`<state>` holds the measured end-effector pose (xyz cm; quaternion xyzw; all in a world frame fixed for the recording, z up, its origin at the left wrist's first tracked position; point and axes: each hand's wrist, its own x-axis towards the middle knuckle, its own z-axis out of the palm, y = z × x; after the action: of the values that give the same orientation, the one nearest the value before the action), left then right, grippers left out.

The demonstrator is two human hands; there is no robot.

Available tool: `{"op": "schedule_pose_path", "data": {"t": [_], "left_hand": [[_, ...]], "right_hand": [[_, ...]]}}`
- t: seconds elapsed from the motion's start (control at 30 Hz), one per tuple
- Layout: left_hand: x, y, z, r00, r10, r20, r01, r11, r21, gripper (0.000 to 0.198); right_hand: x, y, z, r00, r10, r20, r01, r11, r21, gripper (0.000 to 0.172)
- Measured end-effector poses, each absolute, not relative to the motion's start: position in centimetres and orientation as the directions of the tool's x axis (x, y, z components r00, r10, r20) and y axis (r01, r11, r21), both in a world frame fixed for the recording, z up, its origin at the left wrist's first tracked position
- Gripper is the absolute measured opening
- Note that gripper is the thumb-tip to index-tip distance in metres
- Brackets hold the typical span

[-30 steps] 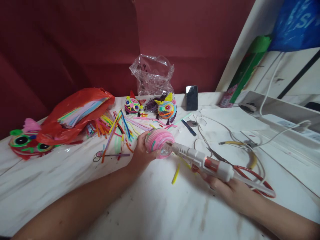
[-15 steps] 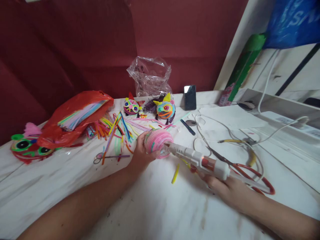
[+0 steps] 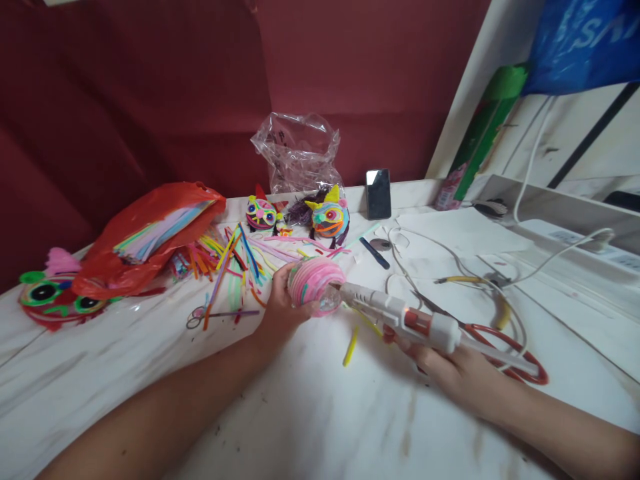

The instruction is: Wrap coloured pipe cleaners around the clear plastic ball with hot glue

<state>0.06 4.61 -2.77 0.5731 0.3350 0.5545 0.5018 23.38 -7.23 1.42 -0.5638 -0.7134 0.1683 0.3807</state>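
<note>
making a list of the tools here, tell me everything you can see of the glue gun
The glue gun has a white body, plastic by its look, with a reddish-orange section and a small orange glow by it. A pale, translucent stick juts from its rear. The right hand grips it from below, hiding much of the handle. It lies aslant, its narrow tip pointing up and left in the picture, at the pink ball; whether they touch is unclear.
</note>
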Motion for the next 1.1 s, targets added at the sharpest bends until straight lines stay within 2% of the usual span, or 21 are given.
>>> {"op": "schedule_pose_path", "data": {"t": [0.1,0.23,0.43,0.97,1.1], "left_hand": [[0.15,4.5,-2.7,0.161,0.944,0.287,-0.181,-0.257,0.949,0.078],[0.13,4.4,-2.52,0.163,0.948,0.275,-0.2,-0.241,0.95,0.078],[0.0,4.5,-2.56,0.18,0.937,0.3,-0.198,-0.264,0.944,0.077],[0.07,4.54,-2.59,0.174,0.937,0.303,-0.21,-0.265,0.941,0.077],[0.08,4.44,-2.58,0.172,0.942,0.29,-0.22,-0.25,0.943,0.077]], "right_hand": [[23.37,-7.17,1.61,-0.11,0.94,0.324,0.656,0.314,-0.687,0.023],[23.41,-7.06,1.65,-0.057,0.95,0.306,0.678,0.262,-0.687,0.022],[23.52,-7.09,1.49,-0.111,0.939,0.326,0.637,0.319,-0.702,0.022],[23.45,-7.16,1.55,-0.129,0.952,0.277,0.629,0.294,-0.72,0.028],[23.37,-7.01,1.67,-0.123,0.957,0.264,0.617,0.282,-0.735,0.025]]}}
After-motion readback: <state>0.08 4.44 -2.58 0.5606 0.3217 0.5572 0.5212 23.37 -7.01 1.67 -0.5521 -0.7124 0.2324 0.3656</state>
